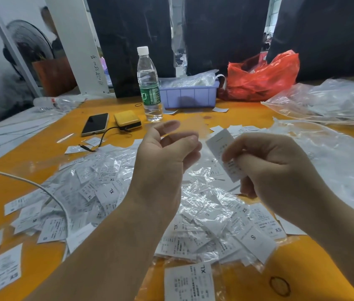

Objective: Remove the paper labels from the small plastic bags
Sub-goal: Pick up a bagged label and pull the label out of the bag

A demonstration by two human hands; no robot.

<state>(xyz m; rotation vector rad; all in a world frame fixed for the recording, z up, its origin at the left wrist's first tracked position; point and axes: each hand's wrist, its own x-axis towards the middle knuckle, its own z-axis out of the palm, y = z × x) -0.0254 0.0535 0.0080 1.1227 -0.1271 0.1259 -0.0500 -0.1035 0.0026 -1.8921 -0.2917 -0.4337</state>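
The right hand pinches a paper label above the heap of small plastic bags on the bench; the left hand, loosely curled, holds nothing I can make out. Letting go carelessly could lose the freed label among unprocessed bags.

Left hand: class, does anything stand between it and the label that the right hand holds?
Nothing visible does. The left hand hangs open beside the paper label pinched by the right hand, with only open air between them.

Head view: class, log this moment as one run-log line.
right hand: pinches paper label | left hand: open, holds nothing | pile of bagged labels: on table
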